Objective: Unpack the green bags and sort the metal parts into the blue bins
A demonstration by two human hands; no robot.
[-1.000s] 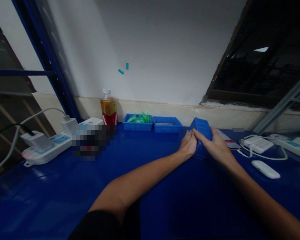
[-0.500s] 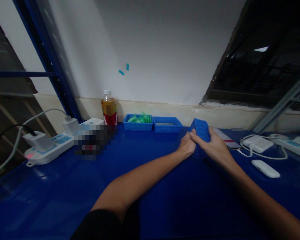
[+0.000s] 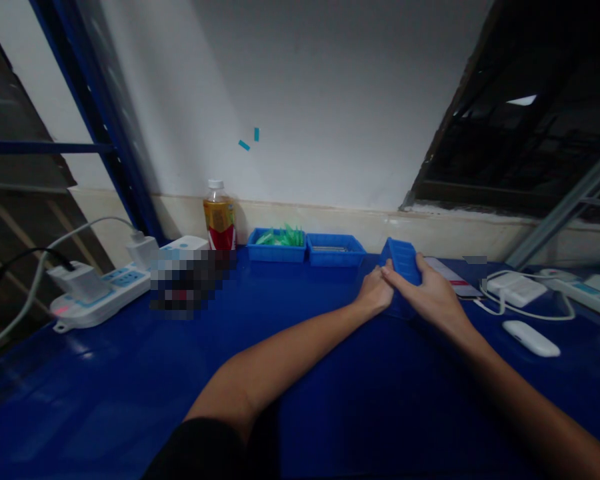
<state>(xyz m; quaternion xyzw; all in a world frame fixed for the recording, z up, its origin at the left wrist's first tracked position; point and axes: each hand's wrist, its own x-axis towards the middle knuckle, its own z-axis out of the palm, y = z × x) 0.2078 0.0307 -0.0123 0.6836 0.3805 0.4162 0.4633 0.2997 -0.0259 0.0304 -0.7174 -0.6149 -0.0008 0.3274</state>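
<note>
Head view. Blue bin point(image 3: 405, 260), one, tilted, at your one o'clock: your right hand point(image 3: 436, 291) grips it, thumb and fingers spread. Your left hand point(image 3: 377, 291), curled, at its left; any hold cannot be told. Bin of green pieces point(image 3: 277, 254), twelve o'clock. Bottle point(image 3: 220, 217), eleven o'clock.

Work corner, workshop type by appearance; exact trade not legible. Worktop point(image 3: 130, 387), glossy blue, along a white wall point(image 3: 340, 100). Metal framework point(image 3: 130, 190), blue, at left; metal strut point(image 3: 555, 213), grey, at right. Small blue trays: left tray point(image 3: 277, 253) with green pieces point(image 3: 287, 236), middle tray point(image 3: 335, 258) beside it, right tray point(image 3: 405, 259) tilted. Left power strip point(image 3: 125, 277), right power strip point(image 3: 597, 300) (both white). Window point(image 3: 530, 147), dark, rough-edged. Bottled drink point(image 3: 220, 220), upright.
</note>
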